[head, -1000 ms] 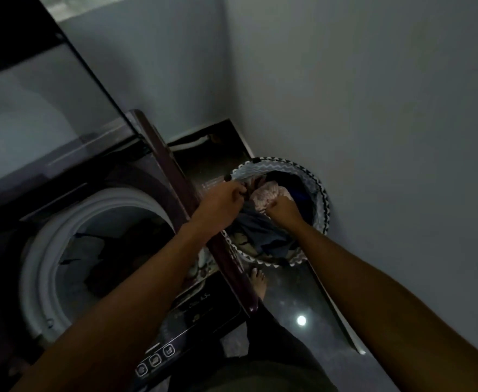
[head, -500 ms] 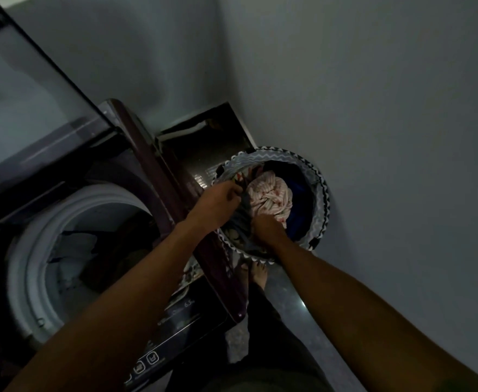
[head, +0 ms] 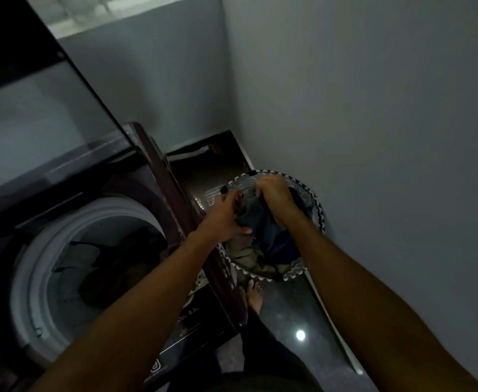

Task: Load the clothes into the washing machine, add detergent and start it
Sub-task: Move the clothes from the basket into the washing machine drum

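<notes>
Your legs and foot: you stand on the dark floor between the washing machine and the wall; one bare foot shows just below the laundry basket's near rim.
Control panel: the panel runs along the machine's near edge, untouched; starting is, by my reading, well off.
Drum: the drum lies open at your left, with a few dim garments already at the bottom, so loading is partly done.
Lid: the lid stands raised at the machine's back edge, which keeps the opening free for what you carry over.
Left hand: your left hand curls its fingers round the dark garment at the basket's left rim, likely to gather up the loose end.
Right hand: your right hand grips the same garment from above, near the basket's far rim; two hands probably keep it from trailing.
Garment: it is bunched between both hands, over the basket, not yet across to the drum.
Laundry basket: the laundry basket sits on the floor against the wall, right of the machine, within easy reach; blue and tan clothes remain inside.
Detergent: none that I can make out.
</notes>
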A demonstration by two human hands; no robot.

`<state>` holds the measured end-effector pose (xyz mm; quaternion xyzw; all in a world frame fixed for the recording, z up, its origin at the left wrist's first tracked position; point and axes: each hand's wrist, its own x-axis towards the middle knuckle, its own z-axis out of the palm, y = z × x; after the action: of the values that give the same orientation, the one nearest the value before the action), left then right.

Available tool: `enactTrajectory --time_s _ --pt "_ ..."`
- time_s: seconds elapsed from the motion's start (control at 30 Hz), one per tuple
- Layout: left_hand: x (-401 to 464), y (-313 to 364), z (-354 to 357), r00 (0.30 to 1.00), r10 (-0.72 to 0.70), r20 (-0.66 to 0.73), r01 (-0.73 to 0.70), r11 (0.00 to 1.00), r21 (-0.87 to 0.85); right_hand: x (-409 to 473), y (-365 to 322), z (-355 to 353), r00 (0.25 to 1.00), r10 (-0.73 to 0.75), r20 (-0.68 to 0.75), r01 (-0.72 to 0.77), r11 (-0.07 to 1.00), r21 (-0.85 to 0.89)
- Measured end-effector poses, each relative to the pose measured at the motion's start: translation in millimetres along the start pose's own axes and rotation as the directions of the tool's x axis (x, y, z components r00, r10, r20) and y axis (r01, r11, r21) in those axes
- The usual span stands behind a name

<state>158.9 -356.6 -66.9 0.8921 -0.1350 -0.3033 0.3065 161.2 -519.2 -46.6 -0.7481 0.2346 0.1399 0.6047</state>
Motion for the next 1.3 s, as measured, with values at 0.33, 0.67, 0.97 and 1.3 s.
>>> enactTrajectory --time_s 0.33,0.67,0.97,1.3 --pt "-5.4 26.6 -10.1 0.989 0.002 -0.151 -0.028 0.985 -0.171 -44.8 -58.5 3.4 0.999 0.013 0.040 -0.034 0.823 0.568" --pt "-15.7 51.2 -53.9 0.907 0.054 -0.419 -0.138 0.975 -0.174 -29.8 -33.7 -12.9 0.983 -0.186 0.008 0.185 0.981 0.063" --pt "-36.3 53.1 -50.1 0.879 0.250 -0.406 -0.307 0.948 -0.080 -44.5 4.0 0.4 0.991 -0.058 0.118 0.081 0.976 -0.201" --pt "-36.8 23.1 -40.9 0.891 0.207 -0.405 -0.326 0.911 -0.252 -57.5 -80.8 19.0 0.913 -0.345 -0.216 0.355 0.935 0.008"
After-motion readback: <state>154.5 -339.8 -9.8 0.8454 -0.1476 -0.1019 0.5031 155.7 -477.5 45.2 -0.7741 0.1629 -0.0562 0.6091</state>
